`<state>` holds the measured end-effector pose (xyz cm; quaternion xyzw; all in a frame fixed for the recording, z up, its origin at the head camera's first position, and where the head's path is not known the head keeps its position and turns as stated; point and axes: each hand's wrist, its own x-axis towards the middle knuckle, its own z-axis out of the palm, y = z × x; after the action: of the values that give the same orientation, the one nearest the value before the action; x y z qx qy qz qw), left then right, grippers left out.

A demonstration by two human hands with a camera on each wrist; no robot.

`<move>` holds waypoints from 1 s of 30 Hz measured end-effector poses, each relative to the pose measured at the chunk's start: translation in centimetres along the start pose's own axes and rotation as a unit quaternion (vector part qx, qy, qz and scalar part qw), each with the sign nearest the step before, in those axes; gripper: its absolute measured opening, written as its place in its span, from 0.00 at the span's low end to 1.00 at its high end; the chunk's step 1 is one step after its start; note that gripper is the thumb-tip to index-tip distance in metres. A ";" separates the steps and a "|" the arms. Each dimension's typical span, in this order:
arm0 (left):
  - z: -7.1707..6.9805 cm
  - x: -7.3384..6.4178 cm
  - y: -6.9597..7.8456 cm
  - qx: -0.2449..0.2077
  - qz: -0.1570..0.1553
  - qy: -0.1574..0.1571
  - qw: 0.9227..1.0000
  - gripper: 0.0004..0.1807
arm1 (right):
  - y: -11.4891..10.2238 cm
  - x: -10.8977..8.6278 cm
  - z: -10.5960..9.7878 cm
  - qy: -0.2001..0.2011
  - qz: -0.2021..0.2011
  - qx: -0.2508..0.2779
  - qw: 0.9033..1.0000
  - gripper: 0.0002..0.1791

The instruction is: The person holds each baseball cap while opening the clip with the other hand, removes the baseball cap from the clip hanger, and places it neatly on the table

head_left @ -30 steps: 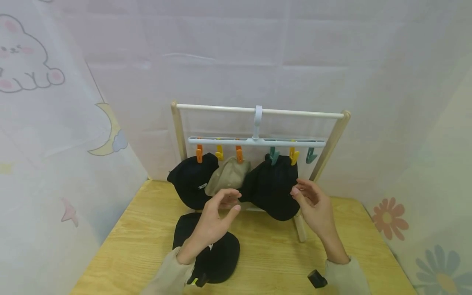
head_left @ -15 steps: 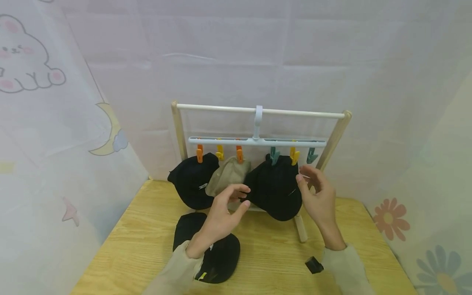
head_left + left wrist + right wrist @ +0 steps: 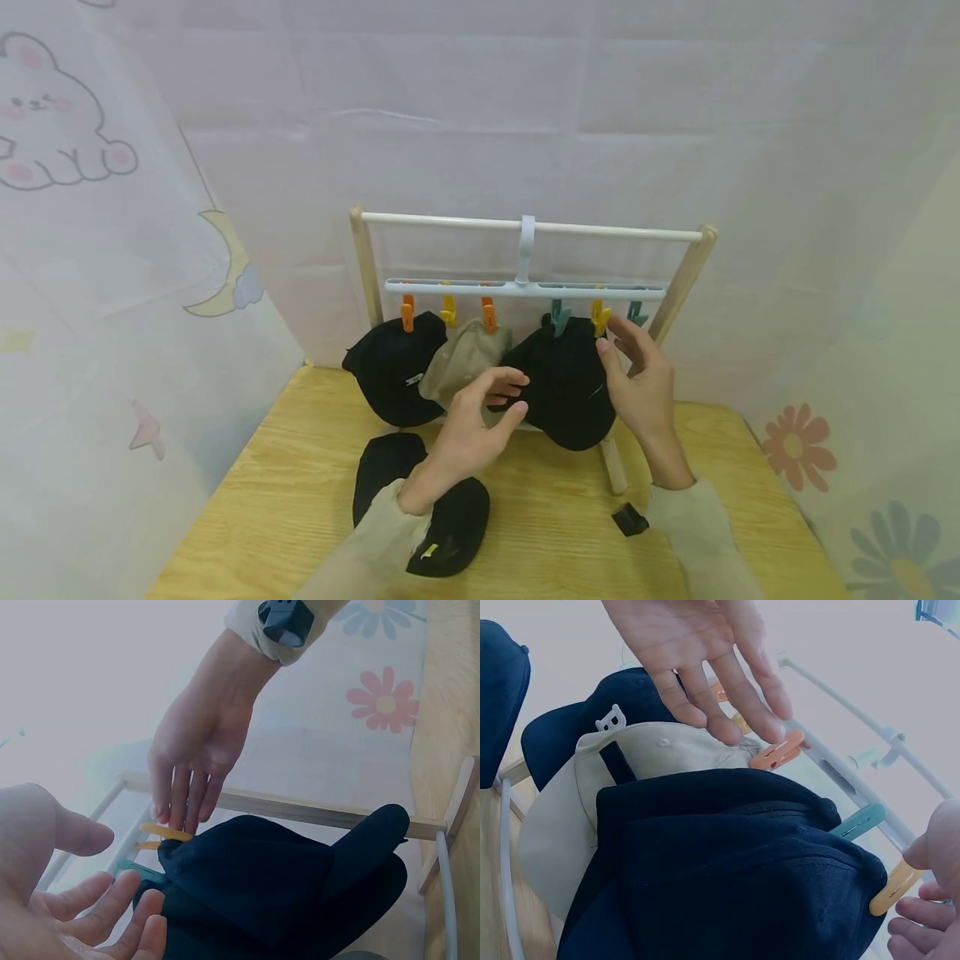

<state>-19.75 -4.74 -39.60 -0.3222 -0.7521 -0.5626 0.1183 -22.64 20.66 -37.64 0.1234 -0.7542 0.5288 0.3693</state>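
A black cap (image 3: 566, 387) hangs from the white clip hanger (image 3: 465, 288), held by a green clip (image 3: 559, 318) and a yellow clip (image 3: 600, 318). My right hand (image 3: 643, 385) is beside this cap's right edge, fingertips close to the yellow clip; whether they touch it is unclear. In front of the cap's left side is my left hand (image 3: 476, 429), thumb and fingers apart with nothing between them. In the right wrist view, the left hand (image 3: 712, 667) spreads its fingers above a beige cap (image 3: 551, 825), near an orange clip (image 3: 778, 751).
A second black cap (image 3: 397, 371) hangs at the left. Another black cap (image 3: 461, 525) lies on the wooden table (image 3: 262, 500), partly under my left sleeve. The hanger hooks onto a rack's white top rail (image 3: 442, 220). One more green clip (image 3: 636, 313) is at the right end.
My left hand has moved right and slightly up, across the black cap's left side. The right hand has risen from the cap's lower right edge to the yellow clip. The caps hang as before.
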 end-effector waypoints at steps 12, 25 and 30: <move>0.6 1.1 0.0 -0.012 0.006 -0.001 1.000 0.21 | 0.3 1.4 0.4 -0.012 0.031 -0.016 0.999 0.22; 1.8 2.2 -0.1 0.014 -0.001 -0.009 1.000 0.25 | -0.2 2.8 0.8 -0.011 0.032 -0.006 0.999 0.18; 2.2 2.5 -0.1 0.031 -0.009 -0.016 0.999 0.27 | -0.3 3.1 0.9 -0.010 0.045 0.003 0.999 0.17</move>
<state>-21.32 -1.82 -39.09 -0.3206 -0.7741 -0.5344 0.1110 -25.00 20.33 -35.48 0.0960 -0.7614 0.5454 0.3372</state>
